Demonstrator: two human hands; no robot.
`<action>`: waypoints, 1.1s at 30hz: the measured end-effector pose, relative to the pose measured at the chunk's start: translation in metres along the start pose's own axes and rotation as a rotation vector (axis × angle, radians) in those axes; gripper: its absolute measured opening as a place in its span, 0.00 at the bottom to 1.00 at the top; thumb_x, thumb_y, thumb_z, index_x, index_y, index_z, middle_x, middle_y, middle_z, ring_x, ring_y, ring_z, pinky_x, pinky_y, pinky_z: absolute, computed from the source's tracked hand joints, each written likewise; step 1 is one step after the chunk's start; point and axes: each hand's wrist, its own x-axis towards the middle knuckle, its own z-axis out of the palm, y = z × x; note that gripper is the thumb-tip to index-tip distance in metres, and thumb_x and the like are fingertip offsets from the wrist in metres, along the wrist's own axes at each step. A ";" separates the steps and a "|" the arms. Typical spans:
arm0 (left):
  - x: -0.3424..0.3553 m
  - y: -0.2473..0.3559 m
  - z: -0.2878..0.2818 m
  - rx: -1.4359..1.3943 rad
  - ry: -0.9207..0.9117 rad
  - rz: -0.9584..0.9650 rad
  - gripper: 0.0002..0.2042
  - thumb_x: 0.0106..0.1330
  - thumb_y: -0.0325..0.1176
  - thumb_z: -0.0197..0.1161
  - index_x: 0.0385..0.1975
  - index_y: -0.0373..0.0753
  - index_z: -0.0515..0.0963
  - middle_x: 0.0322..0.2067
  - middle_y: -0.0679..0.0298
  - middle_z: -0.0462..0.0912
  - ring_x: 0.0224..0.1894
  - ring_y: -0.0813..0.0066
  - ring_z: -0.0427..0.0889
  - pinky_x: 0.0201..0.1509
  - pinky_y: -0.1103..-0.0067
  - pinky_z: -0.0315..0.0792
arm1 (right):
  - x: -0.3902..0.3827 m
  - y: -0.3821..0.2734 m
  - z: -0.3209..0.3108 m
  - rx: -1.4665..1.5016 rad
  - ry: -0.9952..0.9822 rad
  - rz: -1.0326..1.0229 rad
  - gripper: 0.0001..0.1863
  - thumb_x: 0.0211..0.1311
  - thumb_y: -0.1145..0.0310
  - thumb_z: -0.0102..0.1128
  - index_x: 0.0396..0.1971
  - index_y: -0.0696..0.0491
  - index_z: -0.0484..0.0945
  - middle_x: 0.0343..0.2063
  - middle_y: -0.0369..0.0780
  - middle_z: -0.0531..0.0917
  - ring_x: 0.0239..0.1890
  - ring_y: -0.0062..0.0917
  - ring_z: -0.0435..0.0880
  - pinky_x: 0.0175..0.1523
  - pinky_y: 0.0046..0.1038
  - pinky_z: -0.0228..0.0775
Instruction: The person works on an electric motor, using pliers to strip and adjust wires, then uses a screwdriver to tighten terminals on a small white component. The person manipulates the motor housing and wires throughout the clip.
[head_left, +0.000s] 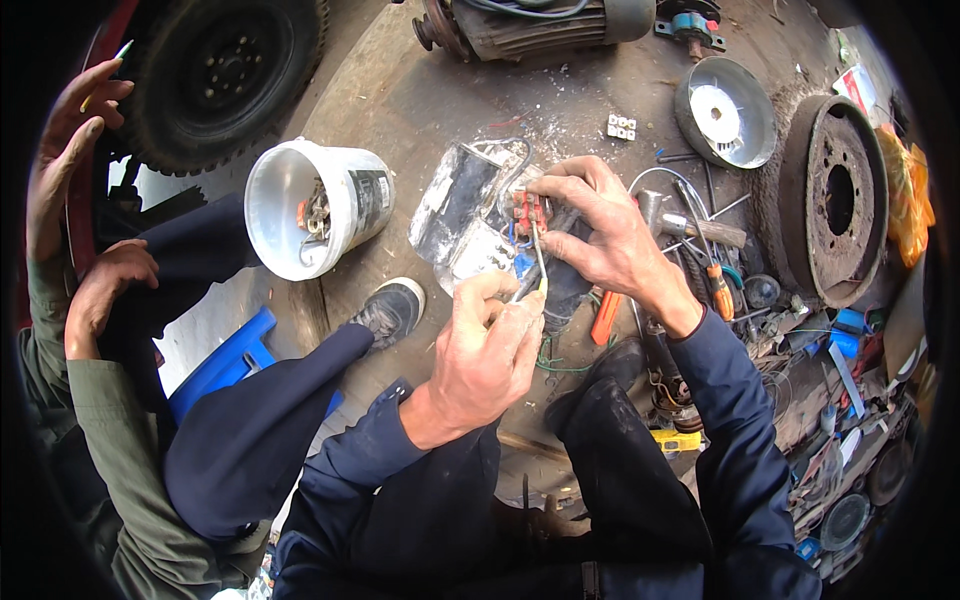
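Observation:
My right hand point(615, 240) pinches a small red terminal block point(529, 212) between thumb and fingers, with thin wires running beneath it. In my left hand point(485, 345) is a thin screwdriver point(541, 268), its metal shaft pointing up at the block. The tip meets or nearly meets the block's lower edge; I cannot tell which. Under both hands sits a dusty black and white cylindrical electrical unit point(450, 205), with a grey cable looped over its top and blue wire ends near the block. My right fingers hide part of it.
A white bucket point(345, 205) with small parts stands left, near a co-worker's shoe point(390, 312). That co-worker's hand point(75, 120) holds a thin pen-like item. A large motor point(540, 25), a round metal drum point(725, 110), a rusty wheel rim point(835, 200) and a hammer point(705, 230) lie beyond and right.

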 end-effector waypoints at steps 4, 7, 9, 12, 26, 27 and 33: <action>0.003 0.001 -0.004 -0.014 0.019 -0.024 0.17 0.59 0.15 0.73 0.48 0.33 0.82 0.50 0.47 0.76 0.35 0.68 0.82 0.38 0.75 0.78 | 0.000 0.000 -0.001 -0.003 -0.009 0.009 0.28 0.57 0.64 0.79 0.59 0.48 0.84 0.53 0.47 0.81 0.58 0.44 0.80 0.64 0.44 0.72; 0.006 -0.003 -0.009 0.012 0.049 0.006 0.15 0.60 0.16 0.72 0.47 0.32 0.81 0.49 0.46 0.77 0.39 0.61 0.83 0.39 0.73 0.79 | 0.001 -0.001 -0.001 -0.009 -0.002 0.006 0.29 0.56 0.64 0.79 0.59 0.48 0.84 0.53 0.47 0.81 0.57 0.44 0.80 0.63 0.44 0.72; 0.009 -0.009 -0.012 0.058 0.092 0.064 0.15 0.61 0.16 0.71 0.48 0.32 0.80 0.49 0.46 0.77 0.37 0.58 0.85 0.36 0.70 0.80 | 0.001 -0.002 0.000 -0.016 0.000 0.006 0.29 0.56 0.65 0.79 0.59 0.48 0.83 0.53 0.47 0.81 0.57 0.44 0.80 0.63 0.44 0.72; 0.006 -0.018 -0.017 0.004 0.107 -0.068 0.16 0.63 0.17 0.67 0.50 0.31 0.75 0.48 0.45 0.77 0.43 0.53 0.83 0.41 0.69 0.80 | 0.001 -0.003 -0.001 -0.027 -0.009 0.017 0.29 0.55 0.66 0.79 0.58 0.51 0.83 0.53 0.47 0.81 0.57 0.45 0.80 0.63 0.43 0.72; 0.021 -0.045 -0.022 -0.010 0.135 -0.359 0.16 0.65 0.18 0.63 0.52 0.36 0.84 0.46 0.53 0.81 0.41 0.67 0.84 0.41 0.74 0.79 | 0.002 0.011 0.002 0.050 0.054 -0.007 0.09 0.59 0.71 0.70 0.39 0.55 0.85 0.45 0.46 0.81 0.49 0.44 0.82 0.56 0.43 0.76; 0.024 -0.043 -0.025 0.118 0.133 -0.270 0.16 0.65 0.18 0.64 0.52 0.37 0.84 0.46 0.53 0.81 0.43 0.65 0.84 0.44 0.72 0.79 | 0.002 0.011 0.002 0.079 0.064 0.015 0.09 0.60 0.71 0.70 0.39 0.55 0.85 0.45 0.46 0.81 0.49 0.44 0.83 0.56 0.43 0.76; 0.044 -0.029 -0.029 0.241 0.102 -0.063 0.21 0.59 0.23 0.75 0.54 0.38 0.83 0.49 0.51 0.80 0.50 0.55 0.79 0.56 0.65 0.74 | 0.002 0.012 0.003 0.172 0.093 0.083 0.08 0.62 0.70 0.68 0.39 0.56 0.85 0.43 0.47 0.80 0.47 0.45 0.83 0.54 0.43 0.77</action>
